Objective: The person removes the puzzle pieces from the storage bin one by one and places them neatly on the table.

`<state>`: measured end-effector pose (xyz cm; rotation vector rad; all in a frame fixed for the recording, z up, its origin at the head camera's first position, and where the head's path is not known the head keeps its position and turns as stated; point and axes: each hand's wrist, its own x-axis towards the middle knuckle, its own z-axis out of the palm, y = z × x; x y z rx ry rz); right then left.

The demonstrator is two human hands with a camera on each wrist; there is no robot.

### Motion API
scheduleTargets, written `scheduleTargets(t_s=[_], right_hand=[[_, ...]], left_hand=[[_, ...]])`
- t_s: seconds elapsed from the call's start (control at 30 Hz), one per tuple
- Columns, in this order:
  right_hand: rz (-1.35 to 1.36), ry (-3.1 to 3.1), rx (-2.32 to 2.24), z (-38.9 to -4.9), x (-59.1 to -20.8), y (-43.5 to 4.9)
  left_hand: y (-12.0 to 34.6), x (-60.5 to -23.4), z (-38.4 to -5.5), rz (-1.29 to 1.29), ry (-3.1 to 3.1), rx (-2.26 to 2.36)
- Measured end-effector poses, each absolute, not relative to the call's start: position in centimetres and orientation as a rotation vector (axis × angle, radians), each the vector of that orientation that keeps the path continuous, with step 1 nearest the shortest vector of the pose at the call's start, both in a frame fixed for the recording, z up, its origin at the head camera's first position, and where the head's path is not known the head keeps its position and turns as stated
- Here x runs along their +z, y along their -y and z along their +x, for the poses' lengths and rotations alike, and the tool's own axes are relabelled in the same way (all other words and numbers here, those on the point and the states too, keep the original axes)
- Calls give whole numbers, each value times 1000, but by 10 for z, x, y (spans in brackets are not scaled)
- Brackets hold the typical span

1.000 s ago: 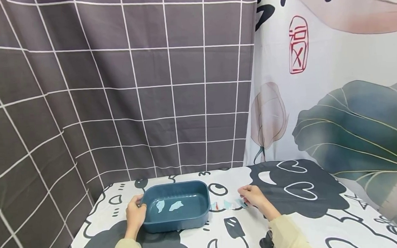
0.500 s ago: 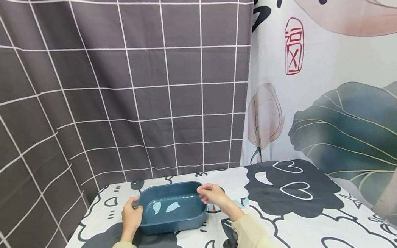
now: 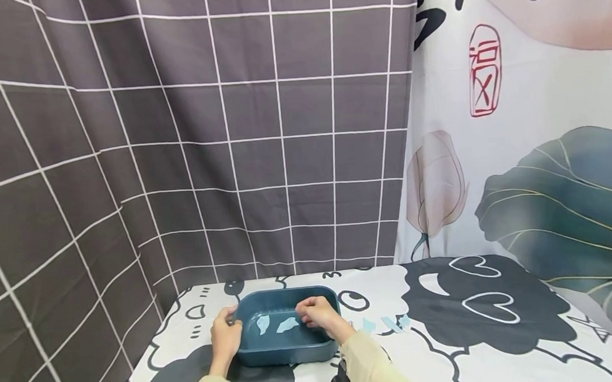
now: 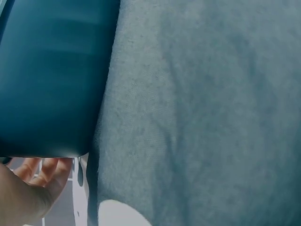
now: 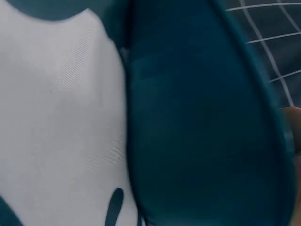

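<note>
A dark blue rectangular basin (image 3: 287, 356) sits on the patterned cloth, its wall also filling much of both wrist views. My left hand (image 3: 225, 339) grips its left end; in the left wrist view, curled fingers (image 4: 51, 176) show past the basin wall. Over the right part of the basin is my right hand (image 3: 320, 316), fingertips drawn together inside the rim. I cannot tell whether anything is between them. Two irregular pale blue scraps, a left one (image 3: 263, 324) and a right one (image 3: 287, 325), lie on the basin floor.
Right of the basin, several pale blue scraps (image 3: 391, 324) lie in a row on the black-and-white cartoon cloth (image 3: 380, 373). Behind the table hangs a dark grid curtain (image 3: 283, 157), with a floral curtain (image 3: 444, 217) to the right.
My right hand has moved left from beside the scraps on the cloth, across the basin's right rim and over its inside. My left hand stays at the left end. The view has shifted slightly.
</note>
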<state>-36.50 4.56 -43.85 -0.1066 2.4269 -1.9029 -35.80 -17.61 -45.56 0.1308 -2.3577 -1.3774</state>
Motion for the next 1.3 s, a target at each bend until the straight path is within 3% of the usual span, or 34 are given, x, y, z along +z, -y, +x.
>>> scheduleTargets(t_s=[0.6, 1.3], right_hand=[[-407, -2809, -1351, -378, -453, -34], [-482, -2994, -1098, -381, -457, -33]], left_hand=[[167, -459, -356, 150, 2302, -1332], [175, -456, -362, 153, 2354, -1349]])
